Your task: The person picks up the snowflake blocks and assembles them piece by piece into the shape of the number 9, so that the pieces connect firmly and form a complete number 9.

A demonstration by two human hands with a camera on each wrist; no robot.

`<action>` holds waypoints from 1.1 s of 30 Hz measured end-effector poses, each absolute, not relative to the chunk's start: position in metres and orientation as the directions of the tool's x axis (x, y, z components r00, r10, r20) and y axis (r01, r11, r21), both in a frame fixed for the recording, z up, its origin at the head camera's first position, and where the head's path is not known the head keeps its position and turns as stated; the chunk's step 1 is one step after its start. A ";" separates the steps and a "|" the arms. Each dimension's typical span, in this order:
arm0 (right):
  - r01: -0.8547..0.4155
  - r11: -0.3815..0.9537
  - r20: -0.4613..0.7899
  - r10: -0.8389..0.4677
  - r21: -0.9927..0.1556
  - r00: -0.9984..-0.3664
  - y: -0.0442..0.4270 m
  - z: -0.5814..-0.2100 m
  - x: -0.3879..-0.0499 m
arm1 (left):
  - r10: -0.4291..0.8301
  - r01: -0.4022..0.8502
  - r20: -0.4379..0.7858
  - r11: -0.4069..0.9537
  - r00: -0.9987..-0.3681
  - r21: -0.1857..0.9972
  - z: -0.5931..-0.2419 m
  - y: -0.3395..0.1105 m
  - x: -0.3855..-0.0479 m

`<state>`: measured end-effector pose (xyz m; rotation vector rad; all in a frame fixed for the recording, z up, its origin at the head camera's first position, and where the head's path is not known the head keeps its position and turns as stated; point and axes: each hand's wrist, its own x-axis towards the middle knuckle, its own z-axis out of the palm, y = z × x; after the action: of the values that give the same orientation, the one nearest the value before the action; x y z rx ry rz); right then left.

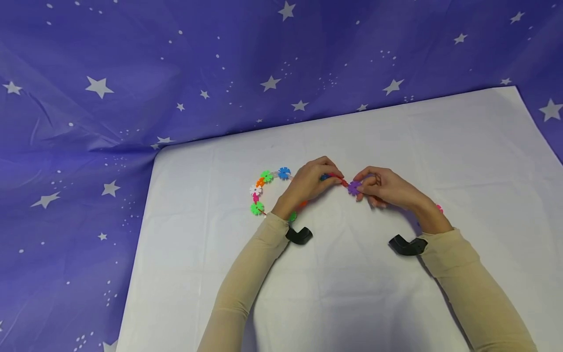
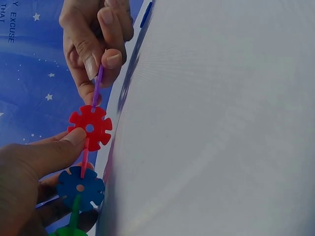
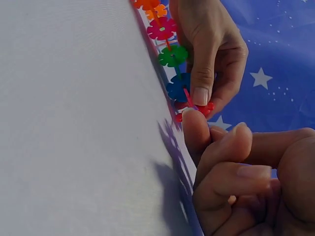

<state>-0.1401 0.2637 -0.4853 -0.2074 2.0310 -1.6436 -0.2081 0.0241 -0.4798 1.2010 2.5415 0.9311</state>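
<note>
A chain of colourful plastic flower-shaped interlocking discs curves over the white table in the head view, with a green disc and a blue disc along its loop. My left hand pinches a red disc at the chain's end; a blue disc hangs just below it in the left wrist view. Between thumb and fingers, my right hand holds a purple disc, whose edge meets the red disc's slot. In the right wrist view my right fingers mostly hide the purple disc.
The white cloth-covered table extends around both arms. A pink disc shows partly behind the right wrist. Black curved mounts sit at both wrists. Behind the table hangs a purple-blue star-patterned cloth.
</note>
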 end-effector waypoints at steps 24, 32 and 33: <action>0.190 0.232 -0.263 -0.339 -0.954 -0.903 0.241 -0.494 -0.139 | 0.759 0.603 0.032 0.491 -0.650 0.629 -0.477 0.024 -0.212; 0.203 0.257 -0.286 -0.347 -0.945 -0.893 0.243 -0.495 -0.139 | 0.758 0.520 -0.130 0.551 -0.640 0.653 -0.445 -0.030 -0.236; 0.205 0.265 -0.291 -0.344 -0.942 -0.893 0.242 -0.495 -0.138 | 0.743 0.495 -0.154 0.570 -0.652 0.655 -0.442 -0.040 -0.240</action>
<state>-0.1385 0.2425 -0.4951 -0.1254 2.1008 -1.6659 -0.2401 -0.0405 -0.4420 0.9988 2.3904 0.8123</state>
